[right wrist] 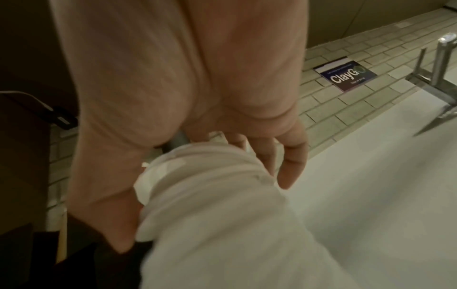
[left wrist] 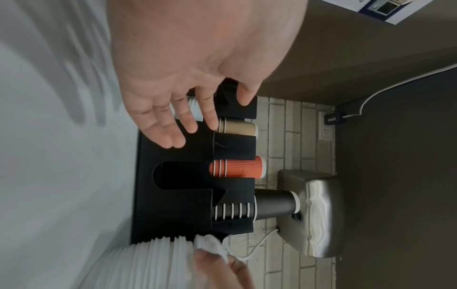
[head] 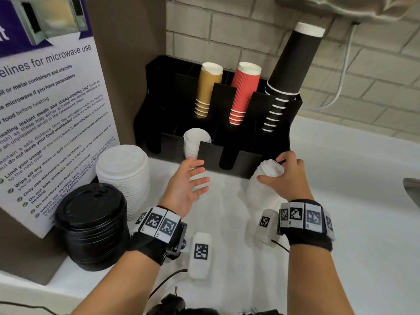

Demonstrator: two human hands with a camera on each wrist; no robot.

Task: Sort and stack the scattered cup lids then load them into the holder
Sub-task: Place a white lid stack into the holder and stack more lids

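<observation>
White countertop fills the lower frame, with a black plastic compartmented holder (head: pixel 229 160) against pale brick at centre. The right hand (head: pixel 285 176) wraps its fingers round a tall stack of small white plastic lids (head: pixel 264 185), right of centre, just before the holder. The left hand (head: pixel 188 185) hovers spread and empty. Light, slippery lids will likely splay; grasp both ends.

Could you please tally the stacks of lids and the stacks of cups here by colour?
White lid stacks: 3
Black lid stacks: 1
Tan cup stacks: 1
Red cup stacks: 1
Black cup stacks: 1
Total: 7
</observation>
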